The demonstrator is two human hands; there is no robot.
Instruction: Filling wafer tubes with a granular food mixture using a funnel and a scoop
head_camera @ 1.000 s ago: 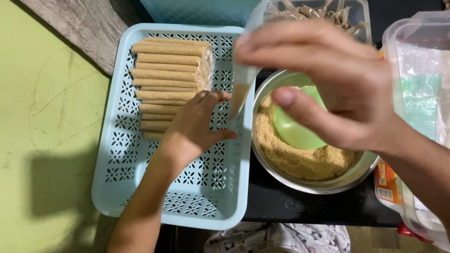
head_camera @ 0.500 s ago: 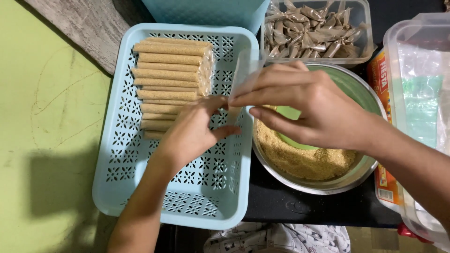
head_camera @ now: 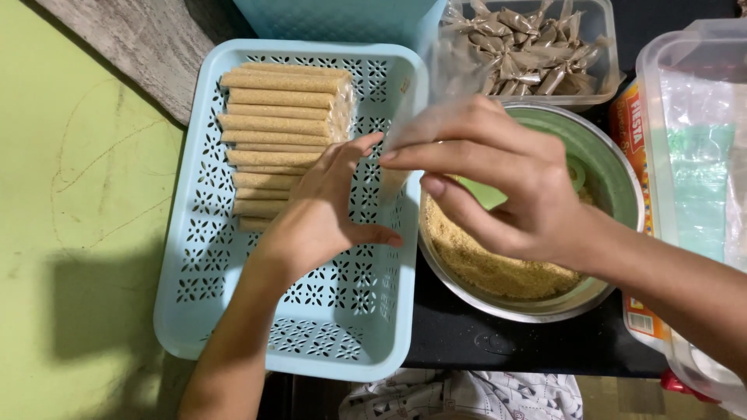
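We see a light-blue perforated plastic tray (head_camera: 233, 311) filling the left-centre of the view, its near-right corner resting on a black surface (head_camera: 467, 342) and its left side on a green surface (head_camera: 70, 233). To its right sits a round metal bowl (head_camera: 622, 187) with a green inner wall, holding tan crumbly powder (head_camera: 482, 264) heaped along its near-left side. Further right stands a large clear plastic container (head_camera: 692, 117), with a red-and-yellow packet (head_camera: 634, 140) just beside it on the left. At the far edge, behind the bowl, a clear tub (head_camera: 599, 47) holds a pile of small twisted brown-wrapped pieces (head_camera: 521, 47).

In the far-left part of the tray lies a neat stack of tan filled sticks (head_camera: 280, 117), laid crosswise, each in clear wrap.

Our left hand (head_camera: 319, 210) hovers over the middle of the tray, fingers loosely spread and curved, fingertips reaching toward the right hand and lying just right of the stack. It appears to grip nothing firmly; whether it touches the sleeve we cannot tell.

Our right hand (head_camera: 506, 187) is over the bowl's left rim, thumb and fingers pinched narrow on a thin clear plastic sleeve (head_camera: 436, 101), which rises from the pinch toward the far edge, above the tray's right rim. A little tan filling shows at its lower end near the fingertips.
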